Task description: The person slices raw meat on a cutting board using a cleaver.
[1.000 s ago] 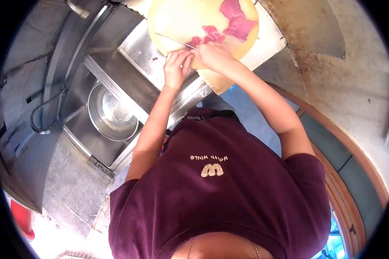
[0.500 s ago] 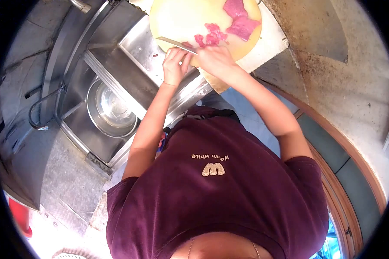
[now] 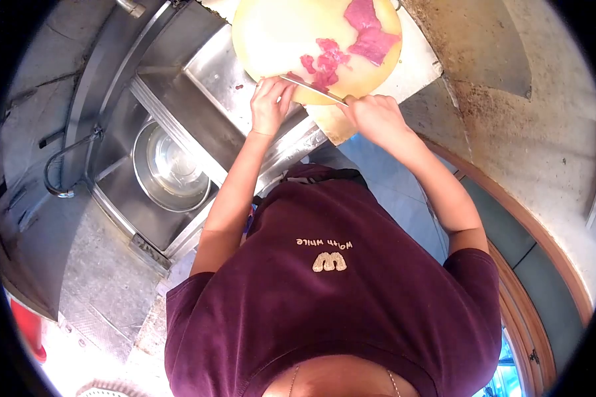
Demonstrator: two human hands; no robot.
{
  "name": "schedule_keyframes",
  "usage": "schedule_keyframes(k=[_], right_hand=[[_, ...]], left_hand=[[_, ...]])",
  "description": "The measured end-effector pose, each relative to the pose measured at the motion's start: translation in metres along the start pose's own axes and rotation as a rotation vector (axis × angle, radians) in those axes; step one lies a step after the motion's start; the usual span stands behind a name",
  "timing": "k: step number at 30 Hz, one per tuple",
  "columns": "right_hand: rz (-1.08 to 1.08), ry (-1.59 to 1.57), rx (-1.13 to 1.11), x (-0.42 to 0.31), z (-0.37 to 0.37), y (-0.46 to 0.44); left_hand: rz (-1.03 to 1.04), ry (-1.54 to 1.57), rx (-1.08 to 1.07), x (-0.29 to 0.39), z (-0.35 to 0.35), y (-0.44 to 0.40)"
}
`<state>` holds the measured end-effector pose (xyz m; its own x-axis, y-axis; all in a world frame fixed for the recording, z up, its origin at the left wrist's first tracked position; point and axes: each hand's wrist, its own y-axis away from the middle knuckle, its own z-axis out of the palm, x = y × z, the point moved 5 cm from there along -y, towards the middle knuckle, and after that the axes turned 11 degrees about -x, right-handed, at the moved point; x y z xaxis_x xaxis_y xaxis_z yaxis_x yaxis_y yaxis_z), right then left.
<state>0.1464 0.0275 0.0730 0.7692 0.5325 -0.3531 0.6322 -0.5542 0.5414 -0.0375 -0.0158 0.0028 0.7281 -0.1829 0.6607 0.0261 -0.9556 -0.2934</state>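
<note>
A round yellow cutting board (image 3: 271, 36) lies at the top with a large piece of raw meat (image 3: 372, 41) on its right and smaller pieces (image 3: 328, 61) nearer its front edge. My right hand (image 3: 377, 118) is closed round the handle of a knife (image 3: 316, 90), whose blade points left across the board's front edge. At the board's front left edge is my left hand (image 3: 270, 102), its fingers bent together by the blade's tip. Whatever those fingers hold is too small to make out.
Left of the board is a steel sink (image 3: 189, 109), with a metal bowl (image 3: 172, 165) in the nearer left basin. A curved faucet (image 3: 56, 175) stands at the far left. A red object (image 3: 28, 327) is at the lower left.
My right hand has moved right and toward me, drawing the knife back from the left across the board's front edge. More of the small meat pieces shows. My left hand has hardly moved.
</note>
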Motion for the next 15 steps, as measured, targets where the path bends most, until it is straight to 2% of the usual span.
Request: schedule_keyframes(k=[8, 11, 14, 15], right_hand=[[-0.14, -0.016, 0.146, -0.04, 0.011, -0.08], [-0.111, -0.055, 0.074, -0.03, -0.001, -0.071], [-0.063, -0.009, 0.178, -0.003, 0.009, -0.048], [-0.038, -0.022, 0.101, 0.0, 0.008, -0.037]], left_hand=[[-0.008, -0.074, -0.007, -0.003, 0.002, 0.006], [0.011, -0.052, 0.014, 0.003, 0.0, 0.005], [0.033, -0.057, 0.018, 0.001, -0.002, 0.005], [0.036, -0.056, 0.015, 0.002, -0.003, 0.005]])
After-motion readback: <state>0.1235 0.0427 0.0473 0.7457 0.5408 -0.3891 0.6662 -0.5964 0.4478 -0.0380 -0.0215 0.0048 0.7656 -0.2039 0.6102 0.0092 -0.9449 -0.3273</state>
